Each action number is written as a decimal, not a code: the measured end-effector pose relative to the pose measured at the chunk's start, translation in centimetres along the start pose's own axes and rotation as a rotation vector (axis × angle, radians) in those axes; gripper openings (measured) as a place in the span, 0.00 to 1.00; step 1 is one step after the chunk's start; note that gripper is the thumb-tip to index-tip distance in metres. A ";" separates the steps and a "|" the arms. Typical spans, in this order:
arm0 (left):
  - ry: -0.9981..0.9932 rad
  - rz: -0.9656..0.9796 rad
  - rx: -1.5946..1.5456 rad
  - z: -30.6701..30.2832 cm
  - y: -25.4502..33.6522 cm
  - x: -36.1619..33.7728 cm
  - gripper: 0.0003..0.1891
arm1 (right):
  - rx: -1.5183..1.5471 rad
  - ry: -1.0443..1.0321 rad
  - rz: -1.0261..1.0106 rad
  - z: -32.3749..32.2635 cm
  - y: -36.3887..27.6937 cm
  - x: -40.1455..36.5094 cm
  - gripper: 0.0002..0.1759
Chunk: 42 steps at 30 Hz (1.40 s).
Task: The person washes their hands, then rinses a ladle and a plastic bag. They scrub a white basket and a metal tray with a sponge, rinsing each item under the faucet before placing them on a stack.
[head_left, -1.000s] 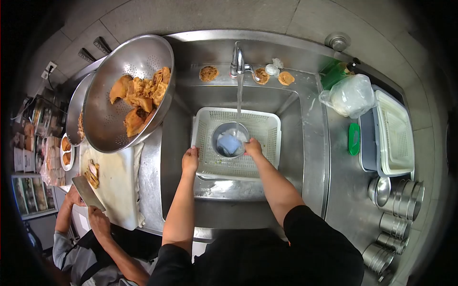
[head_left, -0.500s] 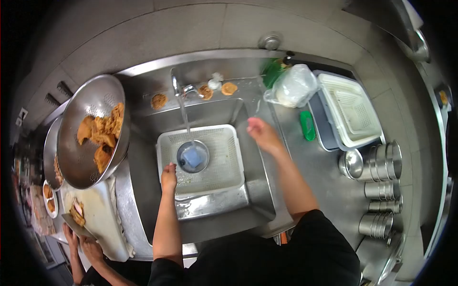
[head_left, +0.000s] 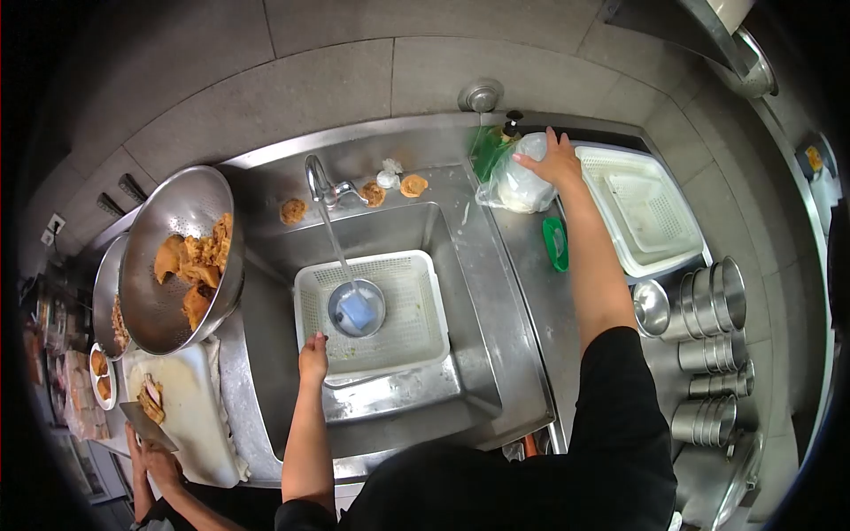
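My left hand [head_left: 312, 359] is closed at the left edge of the white perforated basket [head_left: 416, 345] in the sink, beside a round metal cup [head_left: 376, 320]. What its fingers grip is too small to make out. A blue block [head_left: 357, 311] lies in the cup, and water runs onto it from the faucet [head_left: 317, 180]. At the upper right, my right hand [head_left: 556, 163] has its fingers spread over the right side of a clear plastic bag [head_left: 521, 184]. A green bottle with a black pump [head_left: 489, 155] stands behind the bag.
A large colander [head_left: 146, 305] with brown food stands left of the sink. At the lower left a co-worker's hands [head_left: 159, 460] hold a knife on a cutting board [head_left: 190, 407]. White trays [head_left: 686, 239], metal cups [head_left: 708, 354] and a green brush [head_left: 556, 243] are at the right.
My right hand has moved from above the sink's right edge up and right to the plastic bag. My left hand stays at the basket's left side. The whole view has shifted slightly.
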<state>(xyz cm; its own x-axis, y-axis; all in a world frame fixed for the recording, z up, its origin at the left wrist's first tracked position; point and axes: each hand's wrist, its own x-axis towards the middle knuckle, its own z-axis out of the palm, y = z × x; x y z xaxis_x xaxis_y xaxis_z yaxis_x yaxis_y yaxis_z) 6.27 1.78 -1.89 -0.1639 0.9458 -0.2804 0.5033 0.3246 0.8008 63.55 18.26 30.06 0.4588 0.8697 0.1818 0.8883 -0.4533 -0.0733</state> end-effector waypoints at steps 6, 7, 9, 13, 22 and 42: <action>-0.015 -0.034 -0.007 0.3 -0.3 0.1 0.26 | 0.071 -0.292 -0.018 0.9 0.7 3.2 0.64; -0.059 -0.085 -0.055 -0.1 3.3 -1.3 0.26 | 0.071 -0.296 -0.020 0.7 0.7 2.9 0.64; -0.068 -0.055 -0.004 1.6 2.8 -0.4 0.26 | 0.005 -0.271 0.011 0.5 0.2 2.0 0.60; -0.103 -0.021 -0.043 2.9 4.9 -0.7 0.26 | -0.001 -0.268 0.029 0.3 0.0 -0.2 0.60; -0.230 -0.036 0.016 3.3 11.6 -2.2 0.27 | -0.017 -0.255 0.000 -0.1 0.3 -3.7 0.60; -0.114 -0.095 -0.726 10.8 27.4 15.4 0.23 | 0.059 -0.153 -0.015 1.8 1.5 -3.9 0.58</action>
<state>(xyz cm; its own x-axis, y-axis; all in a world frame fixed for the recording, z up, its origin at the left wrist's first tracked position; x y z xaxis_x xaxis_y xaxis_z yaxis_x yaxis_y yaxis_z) 26.66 25.15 10.04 -0.0698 0.9192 -0.3876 -0.2030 0.3673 0.9077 63.14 14.52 27.52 0.4393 0.8978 0.0317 0.8924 -0.4320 -0.1304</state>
